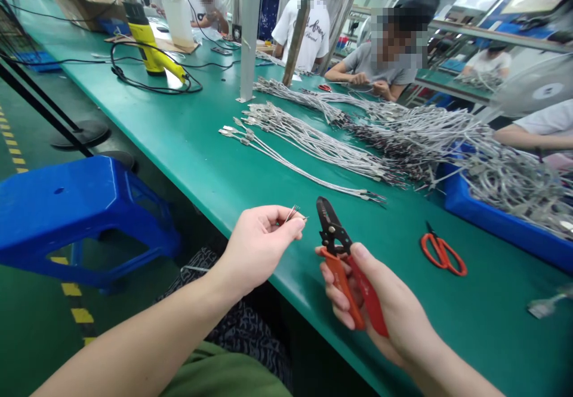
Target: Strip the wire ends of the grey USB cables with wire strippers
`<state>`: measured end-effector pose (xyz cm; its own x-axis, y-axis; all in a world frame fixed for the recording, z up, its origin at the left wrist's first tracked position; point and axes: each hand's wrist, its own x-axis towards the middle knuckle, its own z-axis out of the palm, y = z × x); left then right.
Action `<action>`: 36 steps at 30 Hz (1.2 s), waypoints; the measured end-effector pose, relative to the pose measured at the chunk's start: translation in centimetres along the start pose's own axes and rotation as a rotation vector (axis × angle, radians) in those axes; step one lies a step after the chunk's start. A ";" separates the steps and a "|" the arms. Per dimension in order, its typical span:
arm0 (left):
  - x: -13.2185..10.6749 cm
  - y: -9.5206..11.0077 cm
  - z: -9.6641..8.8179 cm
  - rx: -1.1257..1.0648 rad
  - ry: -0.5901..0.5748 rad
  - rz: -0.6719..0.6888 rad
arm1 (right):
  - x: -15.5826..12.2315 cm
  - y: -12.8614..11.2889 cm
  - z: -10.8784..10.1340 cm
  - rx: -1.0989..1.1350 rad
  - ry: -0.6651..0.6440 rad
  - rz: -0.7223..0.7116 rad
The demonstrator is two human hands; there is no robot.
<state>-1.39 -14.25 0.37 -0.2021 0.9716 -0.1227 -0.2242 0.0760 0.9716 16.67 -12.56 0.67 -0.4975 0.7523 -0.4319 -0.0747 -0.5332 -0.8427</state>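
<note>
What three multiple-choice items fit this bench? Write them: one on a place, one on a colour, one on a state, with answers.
1. Where do the scissors lie? A) on the stool B) on the bench by the tray C) on the floor
2. What colour is the stool? A) yellow B) green C) blue
3. What does the left hand do? A) lies flat B) holds scissors C) pinches metal pins

1 B: they rest on the bench top.
2 C: its seat and legs show blue.
3 C: the pins sit between its fingertips, while the right hand grips pliers.

red-handled wire strippers [333,234], jaws slightly parted, in right hand [380,301], thin wire ends [292,213] pinched in left hand [253,248]
</note>
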 end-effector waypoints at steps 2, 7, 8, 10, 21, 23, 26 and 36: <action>0.0 0.1 -0.1 -0.008 0.008 -0.009 | 0.1 -0.4 -0.2 -0.054 0.019 -0.030; -0.3 0.3 -0.3 -0.071 -0.012 -0.066 | 1.1 -1.3 -2.1 -0.601 0.154 -0.316; -0.3 0.3 -0.4 -0.090 -0.020 -0.076 | 1.4 -1.4 -2.7 -0.772 0.222 -0.395; -0.3 0.4 -0.4 -0.138 -0.041 -0.091 | 2.0 -1.5 -3.7 -1.095 0.345 -0.518; 3.3 1.8 1.0 -0.244 -0.276 -0.259 | 4.1 -0.8 -6.6 -1.415 0.425 -0.601; 4.3 2.2 1.7 -0.222 -0.320 -0.266 | 3.9 -0.7 -6.8 -1.375 0.453 -0.591; 6.0 3.0 3.1 -0.153 -0.376 -0.248 | 3.3 -1.2 -6.8 -1.170 0.483 -0.563; 12.3 2.8 6.5 -0.010 -0.479 -0.132 | 3.2 -3.2 -5.4 -0.339 0.452 -0.316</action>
<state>1.69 -0.61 2.91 0.2883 0.9480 -0.1350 -0.2282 0.2050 0.9518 19.95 -6.34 0.26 -0.0780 0.9812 -0.1767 0.1563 -0.1630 -0.9742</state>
